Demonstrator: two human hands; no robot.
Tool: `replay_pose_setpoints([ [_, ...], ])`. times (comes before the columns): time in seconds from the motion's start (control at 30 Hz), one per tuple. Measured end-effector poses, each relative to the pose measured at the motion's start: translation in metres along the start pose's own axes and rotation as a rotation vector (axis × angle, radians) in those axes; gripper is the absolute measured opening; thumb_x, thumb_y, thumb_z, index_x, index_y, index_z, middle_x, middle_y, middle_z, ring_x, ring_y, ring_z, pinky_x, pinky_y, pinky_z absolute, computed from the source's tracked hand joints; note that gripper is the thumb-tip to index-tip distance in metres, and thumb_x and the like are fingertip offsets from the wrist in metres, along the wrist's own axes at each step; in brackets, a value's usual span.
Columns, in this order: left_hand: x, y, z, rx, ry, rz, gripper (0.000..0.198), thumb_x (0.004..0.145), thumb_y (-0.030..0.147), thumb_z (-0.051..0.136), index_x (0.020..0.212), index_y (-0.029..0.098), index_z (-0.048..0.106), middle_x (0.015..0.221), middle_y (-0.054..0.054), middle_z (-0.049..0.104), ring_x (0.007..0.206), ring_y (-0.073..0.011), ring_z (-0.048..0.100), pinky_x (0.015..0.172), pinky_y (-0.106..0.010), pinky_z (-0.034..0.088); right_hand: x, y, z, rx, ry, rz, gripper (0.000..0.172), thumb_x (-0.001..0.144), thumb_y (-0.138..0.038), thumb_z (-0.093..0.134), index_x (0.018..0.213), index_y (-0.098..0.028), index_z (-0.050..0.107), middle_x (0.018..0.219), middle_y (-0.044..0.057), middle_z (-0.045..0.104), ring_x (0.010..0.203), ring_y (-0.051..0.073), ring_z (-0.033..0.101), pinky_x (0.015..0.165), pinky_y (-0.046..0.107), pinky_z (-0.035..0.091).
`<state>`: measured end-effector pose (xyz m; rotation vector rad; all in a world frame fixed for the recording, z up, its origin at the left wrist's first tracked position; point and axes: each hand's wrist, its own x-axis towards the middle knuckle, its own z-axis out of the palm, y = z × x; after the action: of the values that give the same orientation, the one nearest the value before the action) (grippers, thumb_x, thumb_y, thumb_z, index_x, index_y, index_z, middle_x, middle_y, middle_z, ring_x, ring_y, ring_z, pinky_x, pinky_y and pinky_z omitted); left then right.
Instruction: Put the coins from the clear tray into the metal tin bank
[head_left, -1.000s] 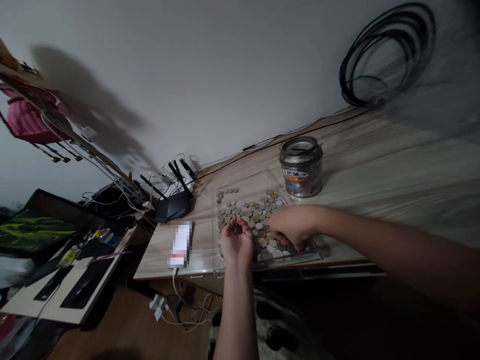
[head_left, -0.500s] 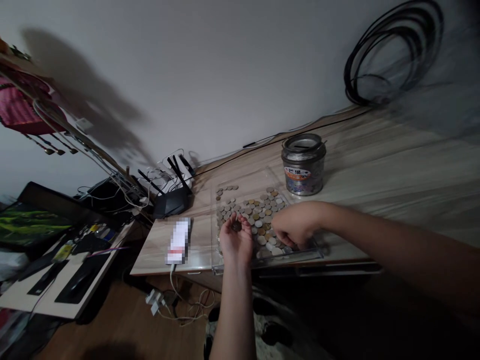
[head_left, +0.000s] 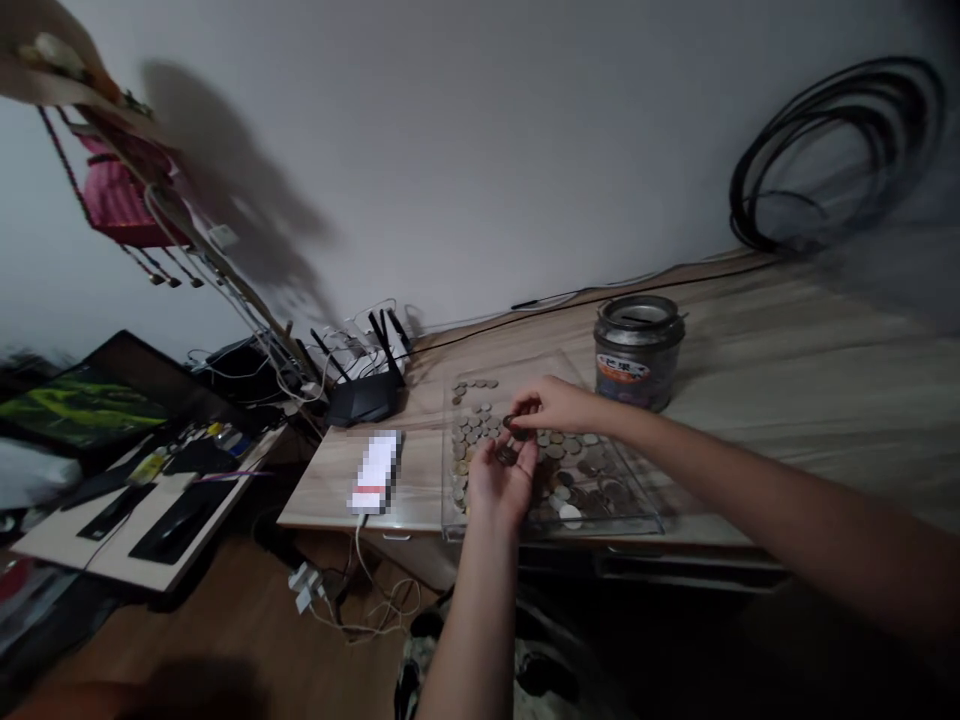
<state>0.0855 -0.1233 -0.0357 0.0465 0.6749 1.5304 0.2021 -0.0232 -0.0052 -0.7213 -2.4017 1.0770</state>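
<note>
A clear plastic tray (head_left: 652, 522) lies near the table's front edge, with many loose coins (head_left: 474, 432) spread across it. Over the tray, my left hand (head_left: 501, 488) is turned palm up, its fingers curled around a few coins (head_left: 508, 455). My right hand (head_left: 556, 405) reaches in from the right, just above the left one, and pinches a dark coin (head_left: 513, 424) between thumb and fingers. Behind my right wrist stands a metal tin (head_left: 640, 350) with a slotted lid and an orange label.
Left of the tray lies a phone (head_left: 375, 472) with a cable plugged in. A black router (head_left: 364, 398) sits by the wall, and a coil of black cable (head_left: 832, 150) leans at the back right. A lower desk (head_left: 97, 565) with a monitor (head_left: 127, 400) is at the left.
My right hand has moved left from the tray's right side to above my left palm, now pinching a coin. The whole view has shifted slightly.
</note>
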Motion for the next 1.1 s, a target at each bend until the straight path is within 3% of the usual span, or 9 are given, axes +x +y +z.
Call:
replay_pose_setpoints([
  [0.13, 0.003, 0.0, -0.002, -0.097, 0.027, 0.093, 0.025, 0.079, 0.012, 0.039, 0.061, 0.011, 0.056, 0.07, -0.008, 0.06, 0.072, -0.0133, 0.06, 0.073, -0.029, 0.052, 0.021, -0.021, 0.006, -0.193, -0.207, -0.05, 0.023, 0.071, -0.029, 0.053, 0.075, -0.012, 0.069, 0.064, 0.004, 0.065, 0.058, 0.012, 0.055, 0.054, 0.021, 0.037],
  [0.23, 0.007, 0.0, -0.005, -0.137, 0.025, 0.113, 0.023, 0.078, 0.011, 0.039, 0.063, 0.012, 0.057, 0.068, -0.007, 0.06, 0.069, -0.013, 0.059, 0.071, -0.029, 0.052, 0.029, -0.049, 0.012, -0.433, -0.338, -0.002, 0.023, 0.071, -0.026, 0.053, 0.071, -0.013, 0.071, 0.06, 0.005, 0.065, 0.052, 0.011, 0.052, 0.049, 0.021, 0.033],
  [0.37, 0.005, 0.0, -0.005, -0.195, 0.011, 0.122, 0.021, 0.078, 0.009, 0.039, 0.064, 0.012, 0.055, 0.066, -0.006, 0.059, 0.067, -0.0122, 0.059, 0.067, -0.027, 0.052, 0.03, -0.078, 0.014, -0.632, -0.293, 0.068, 0.021, 0.069, -0.023, 0.053, 0.07, -0.014, 0.072, 0.06, 0.007, 0.065, 0.049, 0.011, 0.051, 0.048, 0.021, 0.031],
  [0.47, 0.002, 0.002, -0.004, -0.18, 0.039, 0.1, 0.018, 0.079, 0.009, 0.04, 0.067, 0.011, 0.054, 0.068, -0.008, 0.058, 0.067, -0.0121, 0.06, 0.06, -0.022, 0.051, 0.024, -0.085, -0.007, -0.618, -0.185, -0.001, 0.022, 0.071, -0.025, 0.052, 0.073, -0.016, 0.071, 0.065, 0.006, 0.067, 0.055, 0.013, 0.053, 0.051, 0.022, 0.033],
  [0.6, -0.001, 0.003, -0.003, -0.131, 0.052, 0.08, 0.017, 0.082, 0.01, 0.04, 0.07, 0.011, 0.051, 0.06, -0.003, 0.052, 0.046, -0.0048, 0.048, 0.039, -0.011, 0.037, 0.001, -0.076, -0.071, -0.574, 0.023, 0.063, 0.024, 0.072, -0.032, 0.052, 0.076, -0.016, 0.069, 0.072, 0.006, 0.067, 0.063, 0.015, 0.055, 0.056, 0.023, 0.036],
  [0.7, -0.002, 0.003, -0.006, -0.103, -0.019, 0.06, 0.015, 0.085, 0.017, 0.04, 0.074, 0.013, 0.049, 0.057, 0.002, 0.045, 0.033, -0.0009, 0.028, 0.028, -0.01, 0.017, -0.021, -0.055, -0.124, -0.678, 0.267, 0.312, 0.019, 0.07, -0.03, 0.055, 0.074, -0.016, 0.068, 0.074, 0.008, 0.067, 0.063, 0.016, 0.055, 0.056, 0.025, 0.036],
  [0.8, -0.004, 0.003, -0.006, -0.101, -0.032, 0.049, 0.01, 0.083, 0.018, 0.043, 0.075, 0.014, 0.047, 0.058, 0.003, 0.044, 0.033, -0.0003, 0.025, 0.028, -0.01, 0.014, -0.034, -0.032, -0.158, -0.758, 0.297, 0.605, 0.011, 0.068, -0.021, 0.057, 0.066, -0.015, 0.066, 0.07, 0.01, 0.066, 0.059, 0.015, 0.054, 0.055, 0.026, 0.035],
  [0.93, -0.007, 0.005, -0.003, -0.13, 0.029, 0.057, 0.005, 0.078, 0.012, 0.043, 0.075, 0.013, 0.047, 0.061, -0.001, 0.048, 0.038, -0.0027, 0.037, 0.029, -0.01, 0.021, -0.029, -0.013, -0.165, -0.702, 0.199, 0.771, 0.011, 0.066, -0.013, 0.055, 0.063, -0.014, 0.066, 0.069, 0.01, 0.065, 0.058, 0.013, 0.053, 0.055, 0.025, 0.035],
  [1.1, -0.008, 0.005, 0.0, -0.093, 0.085, 0.079, 0.011, 0.078, 0.008, 0.041, 0.084, 0.01, 0.05, 0.076, -0.01, 0.06, 0.056, -0.0086, 0.058, 0.041, -0.012, 0.043, -0.015, -0.002, -0.158, -0.766, 0.218, 0.787, 0.013, 0.063, -0.015, 0.057, 0.07, -0.013, 0.068, 0.07, 0.011, 0.065, 0.056, 0.013, 0.053, 0.054, 0.026, 0.034],
])
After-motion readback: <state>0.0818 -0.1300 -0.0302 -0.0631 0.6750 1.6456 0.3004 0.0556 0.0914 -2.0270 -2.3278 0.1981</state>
